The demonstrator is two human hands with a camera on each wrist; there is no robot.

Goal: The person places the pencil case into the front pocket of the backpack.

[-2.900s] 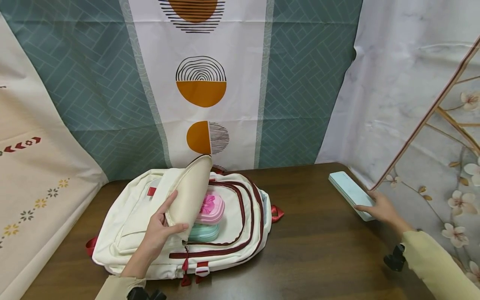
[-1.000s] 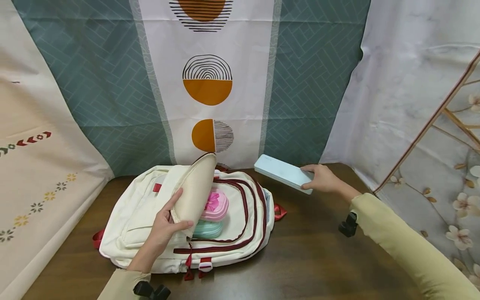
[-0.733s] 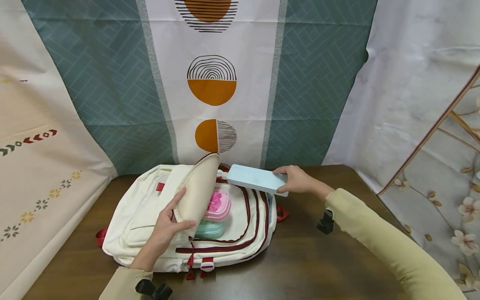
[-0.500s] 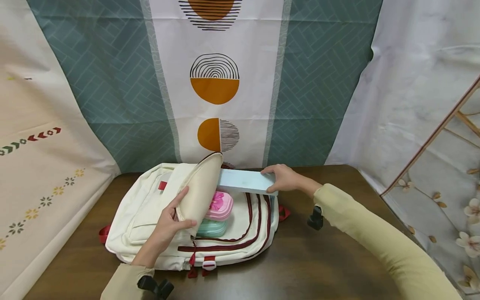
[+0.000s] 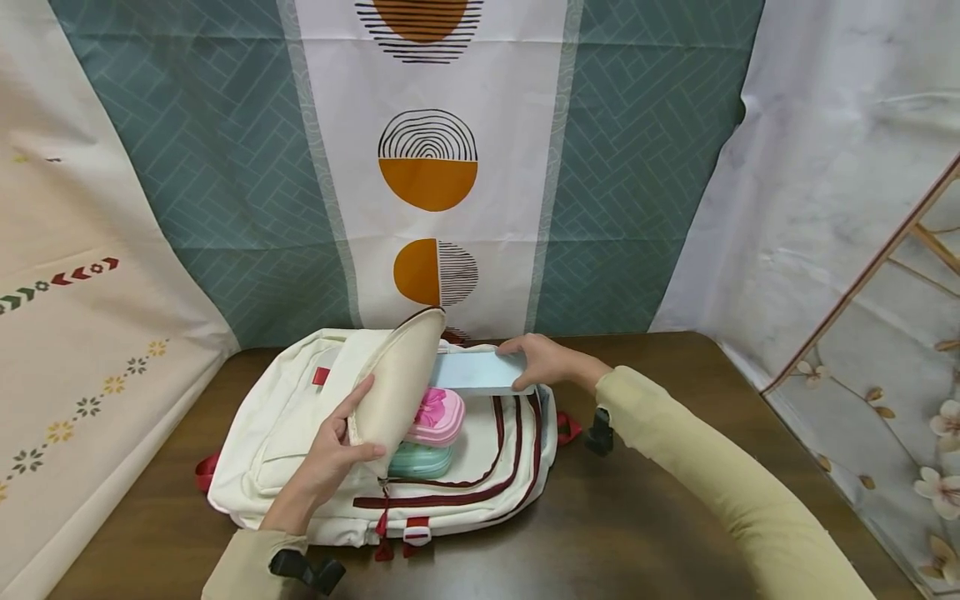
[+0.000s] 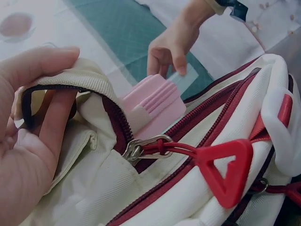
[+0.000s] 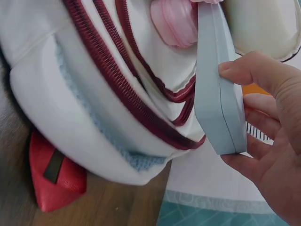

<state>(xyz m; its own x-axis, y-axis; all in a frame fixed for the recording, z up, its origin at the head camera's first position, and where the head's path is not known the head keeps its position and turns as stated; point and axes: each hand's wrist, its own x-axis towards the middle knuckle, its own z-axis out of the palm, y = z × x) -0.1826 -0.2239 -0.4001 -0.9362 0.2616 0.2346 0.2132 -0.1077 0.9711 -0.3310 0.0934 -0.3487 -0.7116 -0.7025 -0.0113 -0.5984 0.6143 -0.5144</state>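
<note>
A white backpack [image 5: 292, 417] with dark red zippers lies on its back, its front pocket unzipped. My left hand [image 5: 326, 454] grips the pocket's flap [image 5: 401, 375] and keeps it folded up to the left. Between thumb and fingers, my right hand [image 5: 551, 362] holds one end of a long, light blue box [image 5: 480, 372] with a seam along its side [image 7: 218, 89]. The box's far end is hidden behind the raised flap. Inside the pocket, a pink case [image 5: 438, 417] with a bow sits on a teal case [image 5: 422, 461], both partly covered by the flap.
The backpack rests on a dark brown wooden table [image 5: 637, 492]. A red triangular zipper pull [image 6: 225, 169] hangs by the pocket opening, and a red strap end [image 5: 567, 427] sticks out on the right. Patterned cloths [image 5: 630, 192] hang behind and at both sides.
My right hand has picked the light blue box up from the table's far right and carried it left, over the backpack and partly behind the flap. The left hand has kept its grip.
</note>
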